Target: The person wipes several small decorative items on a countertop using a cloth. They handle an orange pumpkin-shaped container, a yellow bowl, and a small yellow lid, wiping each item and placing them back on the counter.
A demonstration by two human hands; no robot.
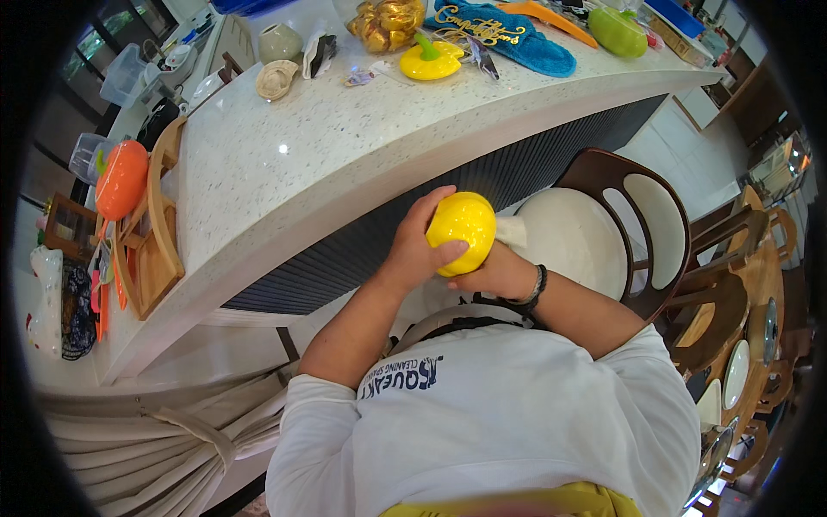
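A glossy yellow rounded vessel [462, 226], seemingly ceramic, is held in front of my body, beyond the counter's edge. My left hand [423, 239] grips its left side, with the thumb across the near face. Below and to the right, my right hand [494, 271] supports it, fingers partly hidden behind it. A white cloth [512, 231] sticks out between the vessel and my right hand; how it is held is hidden. On the counter lies a yellow lid [431, 63] with a green stem, near a glass bowl of gold-coloured pieces [387, 22].
The speckled white counter [258, 168] curves across the view. It bears a teal cloth item [504, 39], a green ceramic piece [617, 31], a small beige pot [280, 42], an orange lidded piece [123, 179] and a wooden rack [155, 239]. A cushioned chair [575, 226] stands at right.
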